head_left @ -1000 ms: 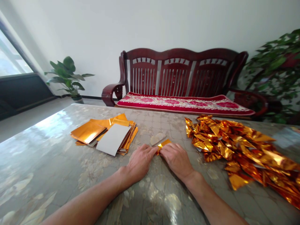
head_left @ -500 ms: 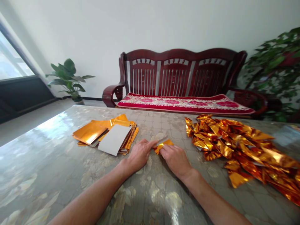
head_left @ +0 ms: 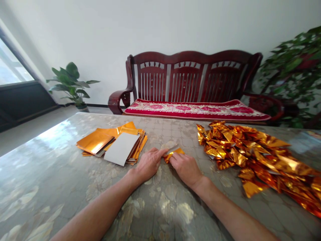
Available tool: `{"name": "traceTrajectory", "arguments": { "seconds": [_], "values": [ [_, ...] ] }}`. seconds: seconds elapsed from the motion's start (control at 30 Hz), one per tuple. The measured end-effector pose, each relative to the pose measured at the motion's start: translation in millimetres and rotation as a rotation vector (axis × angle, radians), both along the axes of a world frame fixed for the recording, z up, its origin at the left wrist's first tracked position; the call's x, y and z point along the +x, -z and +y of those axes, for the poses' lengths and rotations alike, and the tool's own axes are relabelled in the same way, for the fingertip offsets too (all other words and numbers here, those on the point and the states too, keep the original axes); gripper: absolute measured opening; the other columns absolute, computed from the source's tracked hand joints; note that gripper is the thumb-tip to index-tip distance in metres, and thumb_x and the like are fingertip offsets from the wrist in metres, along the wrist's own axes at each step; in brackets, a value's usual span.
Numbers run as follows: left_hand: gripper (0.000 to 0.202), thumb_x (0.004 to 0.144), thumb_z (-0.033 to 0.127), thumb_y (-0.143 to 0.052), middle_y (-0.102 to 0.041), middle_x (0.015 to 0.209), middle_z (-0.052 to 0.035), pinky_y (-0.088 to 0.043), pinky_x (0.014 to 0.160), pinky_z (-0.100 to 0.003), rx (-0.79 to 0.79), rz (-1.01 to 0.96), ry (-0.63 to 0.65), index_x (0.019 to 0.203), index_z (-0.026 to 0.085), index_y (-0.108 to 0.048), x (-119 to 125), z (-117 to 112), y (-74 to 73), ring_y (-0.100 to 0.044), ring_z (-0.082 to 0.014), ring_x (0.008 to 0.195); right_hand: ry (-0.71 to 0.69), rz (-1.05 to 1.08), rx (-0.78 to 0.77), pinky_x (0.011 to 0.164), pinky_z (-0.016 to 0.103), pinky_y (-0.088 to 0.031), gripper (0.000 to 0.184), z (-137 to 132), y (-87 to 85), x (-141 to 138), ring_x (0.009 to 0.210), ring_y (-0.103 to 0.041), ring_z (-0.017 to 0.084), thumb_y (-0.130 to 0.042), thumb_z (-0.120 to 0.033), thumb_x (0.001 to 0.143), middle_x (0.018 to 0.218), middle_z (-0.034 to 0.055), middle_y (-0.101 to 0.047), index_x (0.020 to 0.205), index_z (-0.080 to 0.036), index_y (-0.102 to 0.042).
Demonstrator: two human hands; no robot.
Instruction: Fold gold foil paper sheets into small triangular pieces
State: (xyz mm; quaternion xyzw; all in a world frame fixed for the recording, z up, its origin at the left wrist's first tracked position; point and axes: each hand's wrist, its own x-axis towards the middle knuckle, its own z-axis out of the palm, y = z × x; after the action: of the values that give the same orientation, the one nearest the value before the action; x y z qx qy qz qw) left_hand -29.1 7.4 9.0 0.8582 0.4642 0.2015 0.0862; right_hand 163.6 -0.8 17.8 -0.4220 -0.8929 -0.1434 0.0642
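Between my hands, on the table, lies a small piece of gold foil paper [head_left: 178,151], partly folded, with a greyish strip of its back side showing. My left hand [head_left: 151,162] grips its left end, fingers closed and the index finger stretched along it. On the near right side my right hand [head_left: 187,169] pinches the same paper, its fingertips partly hidden. Left of my hands rests a stack of flat gold foil sheets [head_left: 96,141], with a grey sheet [head_left: 122,148] face up on top. To the right spreads a heap of folded gold foil pieces [head_left: 244,152].
The table [head_left: 60,180] has a glossy floral cover. Behind it stands a dark red wooden bench [head_left: 184,78] with a red patterned cushion [head_left: 195,109]. Potted plants [head_left: 71,83] stand at both sides. Clear plastic [head_left: 304,144] lies at the table's far right.
Both hands stay on the foil paper in almost the same pose. The whole view has shifted slightly; the stack and the heap look unchanged.
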Motion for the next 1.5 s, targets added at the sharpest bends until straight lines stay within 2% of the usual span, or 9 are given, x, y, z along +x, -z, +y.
{"name": "traceTrajectory", "arguments": {
  "seconds": [0.13,0.4,0.57,0.77,1.0,1.1,1.2,1.37,1.5],
  "values": [
    [0.045,0.09,0.011,-0.042,-0.07,0.102,-0.0044,-0.049,0.087,-0.029,0.0,-0.025,0.002,0.132,0.023,-0.052,0,2,2.8,-0.062,-0.0191,0.098,-0.119,-0.07,-0.052,0.064,0.03,-0.04,0.013,6,-9.6,1,0.081,-0.065,0.019,-0.055,-0.01,0.092,0.088,0.006,-0.069,0.093,-0.016,-0.067],
    [0.051,0.088,0.007,-0.041,-0.071,0.106,-0.0054,-0.049,0.093,-0.032,-0.002,-0.062,0.012,0.136,0.02,-0.048,-3,5,7.9,-0.061,-0.0197,0.104,-0.259,-0.137,0.102,0.064,0.033,-0.041,0.016,15,-3.9,-8,0.074,-0.064,0.022,-0.05,-0.009,0.092,0.081,0.0092,-0.068,0.088,-0.013,-0.066],
    [0.052,0.087,0.009,-0.045,-0.07,0.108,-0.0035,-0.049,0.091,-0.03,0.006,-0.026,0.006,0.137,0.023,-0.045,-3,2,3.9,-0.061,-0.0195,0.105,-0.237,-0.018,0.154,0.064,0.032,-0.037,0.012,16,2.2,-1,0.072,-0.061,0.02,-0.054,-0.011,0.091,0.079,0.0053,-0.067,0.086,-0.016,-0.064],
    [0.047,0.091,0.019,-0.05,-0.071,0.102,-0.0014,-0.048,0.085,-0.028,0.055,0.031,-0.037,0.138,0.025,-0.044,7,-1,6.0,-0.061,-0.0199,0.099,-0.222,0.126,0.123,0.067,0.031,-0.034,0.014,15,6.0,10,0.073,-0.057,0.017,-0.053,-0.015,0.092,0.078,0.0033,-0.065,0.083,-0.018,-0.063],
    [0.042,0.097,0.025,-0.044,-0.071,0.092,-0.0006,-0.048,0.079,-0.026,0.113,0.025,-0.078,0.139,0.025,-0.044,16,-3,12.1,-0.063,-0.0182,0.088,-0.022,0.263,-0.03,0.08,0.033,-0.039,0.012,3,4.2,4,0.092,-0.054,0.023,-0.059,-0.028,0.089,0.093,0.0063,-0.063,0.096,-0.019,-0.062],
    [0.044,0.095,0.026,-0.048,-0.072,0.092,0.0,-0.049,0.08,-0.027,0.089,-0.023,-0.096,0.139,0.026,-0.044,15,-3,11.9,-0.064,-0.0186,0.09,-0.006,0.27,-0.035,0.079,0.034,-0.04,0.015,5,7.3,1,0.092,-0.054,0.023,-0.051,-0.027,0.094,0.091,0.006,-0.063,0.096,-0.02,-0.064],
    [0.043,0.092,0.023,-0.052,-0.073,0.097,-0.0004,-0.049,0.086,-0.029,0.079,-0.107,-0.088,0.135,0.025,-0.049,10,-1,9.0,-0.062,-0.019,0.096,-0.001,0.302,-0.044,0.079,0.032,-0.04,0.02,10,10.2,2,0.091,-0.055,0.022,-0.047,-0.024,0.097,0.089,0.0057,-0.063,0.094,-0.021,-0.067],
    [0.043,0.083,0.005,-0.052,-0.068,0.112,-0.0013,-0.045,0.097,-0.031,0.103,-0.162,-0.021,0.119,0.025,-0.062,-2,5,4.8,-0.056,-0.0191,0.107,0.012,0.411,-0.082,0.082,0.03,-0.041,0.017,13,9.7,6,0.093,-0.056,0.02,-0.05,-0.023,0.097,0.095,0.005,-0.066,0.097,-0.021,-0.067],
    [0.042,0.081,0.006,-0.054,-0.059,0.122,-0.0031,-0.044,0.1,-0.032,0.1,-0.143,0.019,0.116,0.027,-0.065,-6,7,4.6,-0.053,-0.0195,0.112,0.024,0.405,-0.084,0.081,0.029,-0.042,0.015,14,10.1,5,0.092,-0.056,0.02,-0.051,-0.021,0.096,0.094,0.0053,-0.065,0.092,-0.02,-0.065]
  ]
}}
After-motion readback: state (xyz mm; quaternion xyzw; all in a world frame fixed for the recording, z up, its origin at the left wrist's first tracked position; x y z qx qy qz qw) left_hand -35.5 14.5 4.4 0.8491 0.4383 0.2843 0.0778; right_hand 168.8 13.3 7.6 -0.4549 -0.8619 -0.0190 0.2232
